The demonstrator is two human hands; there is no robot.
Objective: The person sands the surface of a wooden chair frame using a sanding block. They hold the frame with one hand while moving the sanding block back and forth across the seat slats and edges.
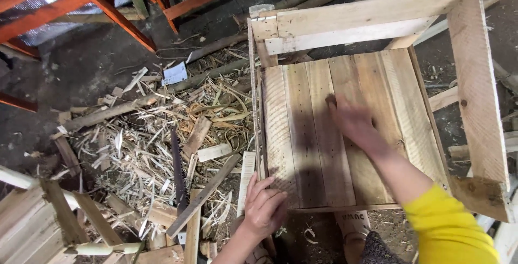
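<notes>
Left hand (264,207) grips the slatted wooden crate (302,150) at its near-left corner; right hand (353,121) lies open mid-panel.

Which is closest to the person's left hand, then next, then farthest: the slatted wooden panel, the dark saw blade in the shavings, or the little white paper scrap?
1. Slatted wooden panel: the left hand grips its near corner.
2. Dark saw blade: to the left, in the shavings.
3. White paper scrap: far up-left on the ground.
</notes>
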